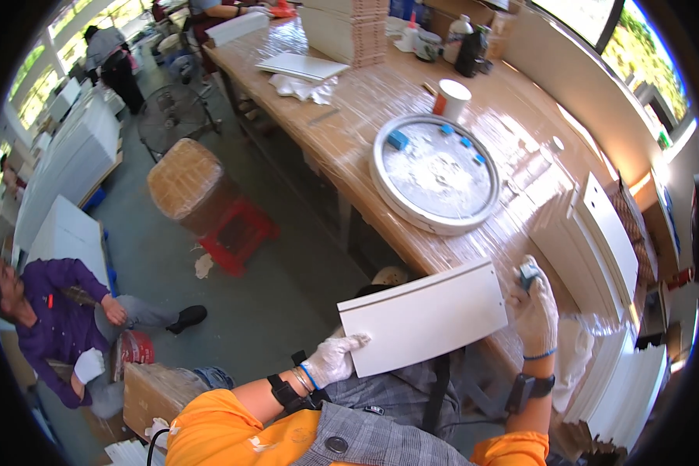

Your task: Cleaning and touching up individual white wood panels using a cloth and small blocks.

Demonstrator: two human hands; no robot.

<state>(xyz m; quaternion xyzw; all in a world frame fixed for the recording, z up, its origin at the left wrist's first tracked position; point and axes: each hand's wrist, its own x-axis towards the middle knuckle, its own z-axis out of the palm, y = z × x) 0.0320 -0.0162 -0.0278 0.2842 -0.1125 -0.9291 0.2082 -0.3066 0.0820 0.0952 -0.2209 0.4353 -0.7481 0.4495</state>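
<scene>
A white rectangular panel [431, 314] with a groove along its far edge lies tilted across my lap, near the table's edge. My left hand [335, 359], in a white glove, grips its left end, thumb on top. In my gloved right hand [534, 311], just past the panel's right end, a small blue block [529, 273] is pinched between the fingers. Beyond the panel, a round grey-rimmed tub lid [377, 167] rests on the table, smeared with white residue. Several more small blue blocks [398, 140] sit on it.
The table [342, 163] is wrapped in clear film. A white cup [453, 97], bottles [458, 39] and stacked panels [342, 35] stand farther back. More white panels [582, 248] lean at right. At left are a red stool [241, 233], a fan [171, 116] and a seated person [62, 311].
</scene>
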